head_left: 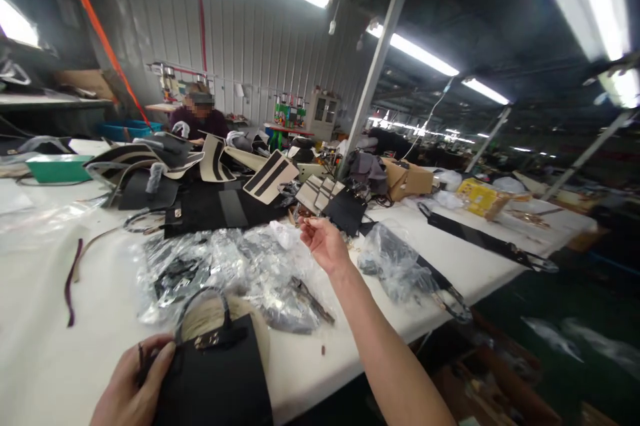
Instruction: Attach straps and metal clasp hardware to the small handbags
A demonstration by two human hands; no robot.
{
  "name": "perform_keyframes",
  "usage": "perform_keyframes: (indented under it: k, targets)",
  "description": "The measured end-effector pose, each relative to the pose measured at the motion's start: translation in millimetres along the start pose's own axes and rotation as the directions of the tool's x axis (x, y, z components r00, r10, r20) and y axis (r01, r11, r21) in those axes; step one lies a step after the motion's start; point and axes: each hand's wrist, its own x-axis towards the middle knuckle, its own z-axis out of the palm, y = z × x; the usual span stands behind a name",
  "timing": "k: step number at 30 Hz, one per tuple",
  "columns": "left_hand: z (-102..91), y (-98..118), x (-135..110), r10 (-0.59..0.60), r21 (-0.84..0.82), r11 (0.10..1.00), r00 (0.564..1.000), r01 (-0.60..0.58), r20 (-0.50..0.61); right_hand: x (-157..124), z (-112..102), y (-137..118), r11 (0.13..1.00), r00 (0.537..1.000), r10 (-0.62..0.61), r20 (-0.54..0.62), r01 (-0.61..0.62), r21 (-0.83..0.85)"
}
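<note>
My left hand (133,383) grips the left edge of a black bag (215,376) with a dark handle and a beige inner part, at the near edge of the white table (40,339). My right hand (324,243) is stretched out over the table, palm up, fingers pinched on a small thing I cannot make out. Beneath it lie crumpled clear plastic bags (235,266) with dark parts inside.
Black and beige bag panels (220,179) are piled at the back of the table. A green tray (57,167) sits far left, cardboard boxes (407,178) and a yellow packet (480,198) to the right. A person (197,116) sits across. A steel post (375,59) rises behind.
</note>
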Motion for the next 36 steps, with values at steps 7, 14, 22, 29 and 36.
perform_keyframes:
  k: [7, 14, 22, 29, 36]
  targets:
    - [-6.6, 13.0, -6.0, 0.158, 0.101, 0.981, 0.986, -0.164, 0.058, -139.3, 50.8, 33.0, 0.932, 0.924, 0.309, 0.226, -0.342, 0.123]
    - [-2.8, 46.9, -43.6, 0.423, 0.238, 0.895, 0.886, -0.376, -0.189, -189.4, 66.3, 63.6, 0.915, 0.895, 0.387, 0.221, -0.403, 0.030]
    - [-13.1, 103.9, -89.8, 0.571, -0.200, 0.821, 0.755, -0.535, 0.323, -213.6, 67.3, 52.5, 0.902, 0.818, 0.428, 0.384, -0.360, -0.238]
    - [-24.7, 106.2, -98.6, 0.460, -0.397, 0.882, 0.637, -0.252, 0.618, -214.7, 50.6, 37.8, 0.811, 0.535, 0.575, 0.619, -0.473, -0.345]
    - [-4.3, 96.4, -113.4, 0.349, -0.432, 0.890, 0.827, -0.146, 0.441, -234.2, 49.0, 51.9, 0.861, 0.711, 0.508, 0.486, -0.412, -0.298]
